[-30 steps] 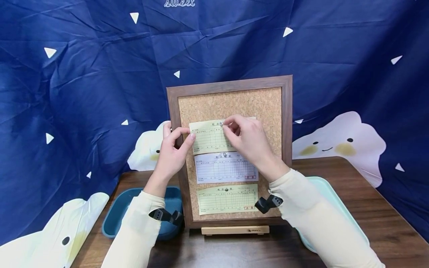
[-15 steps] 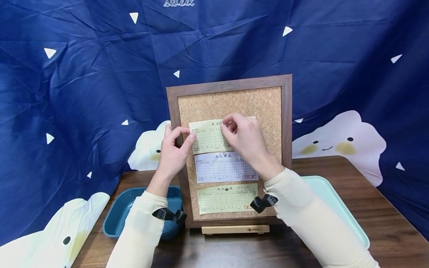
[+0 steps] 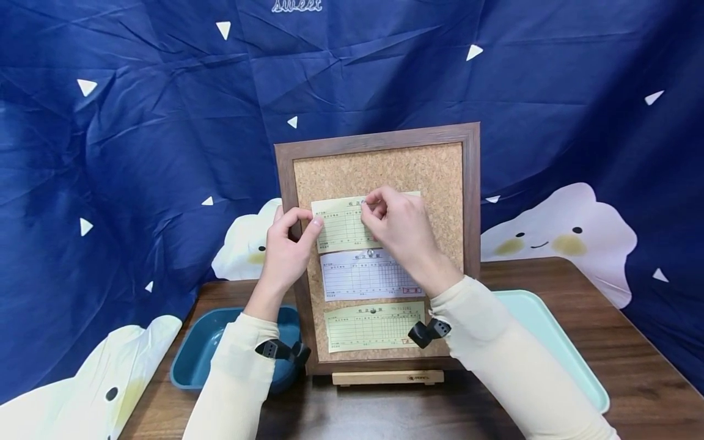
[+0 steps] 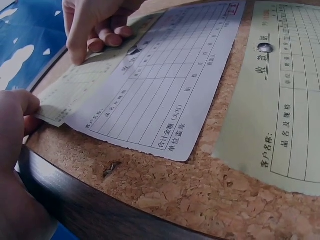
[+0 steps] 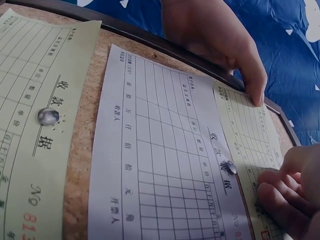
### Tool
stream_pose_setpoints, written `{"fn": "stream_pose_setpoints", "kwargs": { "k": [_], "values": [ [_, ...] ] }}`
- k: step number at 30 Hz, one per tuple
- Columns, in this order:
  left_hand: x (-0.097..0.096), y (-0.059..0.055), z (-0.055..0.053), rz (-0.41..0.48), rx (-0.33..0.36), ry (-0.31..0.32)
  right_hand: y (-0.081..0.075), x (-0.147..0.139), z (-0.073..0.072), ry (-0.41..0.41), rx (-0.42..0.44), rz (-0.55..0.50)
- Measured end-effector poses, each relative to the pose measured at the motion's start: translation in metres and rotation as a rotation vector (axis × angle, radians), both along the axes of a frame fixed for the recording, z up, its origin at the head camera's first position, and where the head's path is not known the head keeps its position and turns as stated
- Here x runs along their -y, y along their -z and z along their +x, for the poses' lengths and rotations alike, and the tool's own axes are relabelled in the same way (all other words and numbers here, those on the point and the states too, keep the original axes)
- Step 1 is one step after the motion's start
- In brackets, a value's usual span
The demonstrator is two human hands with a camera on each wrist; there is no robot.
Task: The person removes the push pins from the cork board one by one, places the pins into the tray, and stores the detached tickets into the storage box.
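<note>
A cork board (image 3: 379, 171) in a dark wood frame leans upright, bearing two pale yellow receipts and a white one. My right hand (image 3: 404, 232) pinches a thumbtack (image 3: 363, 202) at the heading of the top yellow receipt (image 3: 337, 229); its fingers hide most of the tack and the slip's right part. At that slip's left edge, the thumb and forefinger of my left hand (image 3: 288, 253) pinch the paper. Below, the white receipt (image 5: 155, 135) and the lower yellow receipt (image 4: 280, 115) are each held by a silver tack at the heading.
A small light wood stand (image 3: 387, 378) juts out under the board's frame. A blue bin (image 3: 189, 360) stands to the left, partly behind my left sleeve. On the right, a mint tray (image 3: 566, 342) lies partly under my right sleeve. Blue cloth (image 3: 165, 153) hangs behind the wooden table (image 3: 627, 342).
My right wrist has shifted slightly left while its fingertips stay at the tack. My left forearm has moved a little to the right, its fingers still at the slip's edge.
</note>
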State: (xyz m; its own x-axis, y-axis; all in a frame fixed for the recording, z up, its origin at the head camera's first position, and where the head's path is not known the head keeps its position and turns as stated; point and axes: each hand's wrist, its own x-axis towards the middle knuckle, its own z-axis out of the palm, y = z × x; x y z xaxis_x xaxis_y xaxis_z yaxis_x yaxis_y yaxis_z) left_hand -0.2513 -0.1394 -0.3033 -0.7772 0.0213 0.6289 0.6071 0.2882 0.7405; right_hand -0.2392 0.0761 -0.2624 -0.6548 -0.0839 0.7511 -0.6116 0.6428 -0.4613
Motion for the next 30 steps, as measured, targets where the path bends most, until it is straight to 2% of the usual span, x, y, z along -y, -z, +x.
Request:
{"fn": "stream_pose_setpoints", "kwargs": {
  "k": [4, 17, 24, 30],
  "values": [
    [0.0009, 0.0007, -0.0009, 0.005, 0.009, 0.002, 0.0008, 0.0023, -0.0008, 0.018, -0.016, 0.015],
    [-0.0006, -0.0007, -0.0021, -0.004, -0.003, 0.014, -0.0041, 0.0030, -0.0017, 0.072, 0.011, 0.025],
    [0.0008, -0.0003, -0.0020, 0.001, -0.002, 0.016, -0.0052, 0.0034, -0.0022, 0.060, 0.032, 0.016],
    [0.0012, -0.0010, -0.0012, -0.005, -0.001, 0.018, -0.0053, 0.0030, -0.0021, 0.051, 0.081, -0.001]
  ]
}}
